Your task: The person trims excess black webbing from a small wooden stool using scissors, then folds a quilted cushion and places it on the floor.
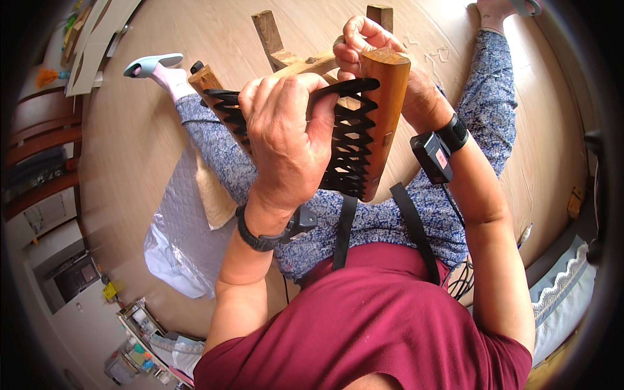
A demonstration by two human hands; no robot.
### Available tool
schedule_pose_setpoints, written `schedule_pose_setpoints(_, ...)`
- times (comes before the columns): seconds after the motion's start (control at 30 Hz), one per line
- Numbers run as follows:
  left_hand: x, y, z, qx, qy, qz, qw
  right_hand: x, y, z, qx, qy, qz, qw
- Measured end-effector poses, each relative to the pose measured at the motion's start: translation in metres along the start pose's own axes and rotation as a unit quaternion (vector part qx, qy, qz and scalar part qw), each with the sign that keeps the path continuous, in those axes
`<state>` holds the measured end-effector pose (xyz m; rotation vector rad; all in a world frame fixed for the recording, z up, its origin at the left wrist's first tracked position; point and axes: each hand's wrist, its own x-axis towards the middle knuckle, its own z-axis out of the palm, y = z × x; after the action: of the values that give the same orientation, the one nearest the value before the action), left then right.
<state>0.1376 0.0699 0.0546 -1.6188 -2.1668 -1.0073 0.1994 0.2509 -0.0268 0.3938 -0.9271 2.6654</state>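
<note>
Hands [283,133] before and behind the black-laced wooden frame [388,117]

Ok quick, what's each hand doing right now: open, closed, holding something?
Left hand: closed on the black cord.
Right hand: curled, partly hidden behind the wooden post; whether it holds anything can't be told.

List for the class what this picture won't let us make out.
Part of the right hand: head view, hidden behind the wooden post.
Middle of the black lacing: head view, covered by the left hand.
Rest of the right slipper: head view, cut by the upper edge.
Small items, lower left: head view, too small.
</note>
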Motion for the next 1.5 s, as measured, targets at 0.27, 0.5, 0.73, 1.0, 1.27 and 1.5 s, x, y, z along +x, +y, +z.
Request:
schedule_pose_setpoints(0.27, 0.003, -0.003, 0.003, -0.005, 0.024, 0.009, 1.0, -0.019, -0.05, -0.071, -0.383, 0.222, -0.024, 0.896)
schedule_pose_setpoints(0.5, 0.003, 0.001, 0.0, 0.007, 0.004, 0.017, 1.0, -0.044, -0.104, -0.142, -0.675, 0.343, 0.06, 0.651)
schedule_pose_setpoints(0.73, 0.009, -0.003, 0.003, 0.003, 0.001, 0.017, 1.0, -0.063, -0.113, -0.144, -0.695, 0.412, 0.077, 0.585)
schedule_pose_setpoints(1.0, 0.003, -0.014, -0.011, -0.021, -0.012, 0.035, 0.999, -0.064, -0.088, -0.027, -0.445, 0.117, 0.085, 0.884)
schedule_pose_setpoints(1.27, -0.035, -0.019, -0.029, 0.006, 0.035, 0.129, 0.991, -0.087, 0.005, 0.085, -0.526, 0.076, 0.155, 0.833)
schedule_pose_setpoints(1.5, -0.097, -0.043, -0.07, -0.076, 0.165, -0.101, 0.978, -0.104, 0.001, 0.087, -0.565, -0.032, 0.19, 0.802)
